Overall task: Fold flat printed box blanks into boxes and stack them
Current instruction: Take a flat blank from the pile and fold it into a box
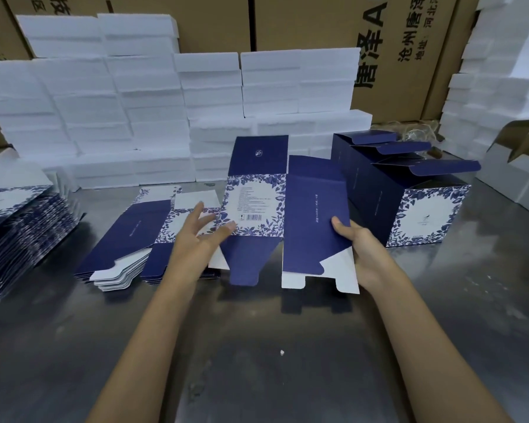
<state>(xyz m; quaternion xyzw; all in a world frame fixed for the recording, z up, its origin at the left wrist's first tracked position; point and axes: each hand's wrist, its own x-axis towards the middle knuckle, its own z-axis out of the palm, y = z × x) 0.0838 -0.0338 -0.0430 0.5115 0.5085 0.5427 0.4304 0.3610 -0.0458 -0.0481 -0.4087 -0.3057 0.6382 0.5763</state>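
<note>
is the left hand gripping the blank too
No, the left hand is open with fingers spread, hovering by the box blank, and only the right hand has a grip on it.

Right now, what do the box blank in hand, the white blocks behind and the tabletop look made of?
Box blank: thin printed card, matte navy outside, plain white inside at the cut tabs. White blocks: probably foam, judging by the grainy, rough edges. Tabletop: likely sheet metal, grey, dully reflective and scuffed.

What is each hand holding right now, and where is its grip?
Right hand pinches the box blank at its right edge. Left hand is open beside it, holding nothing.
</note>
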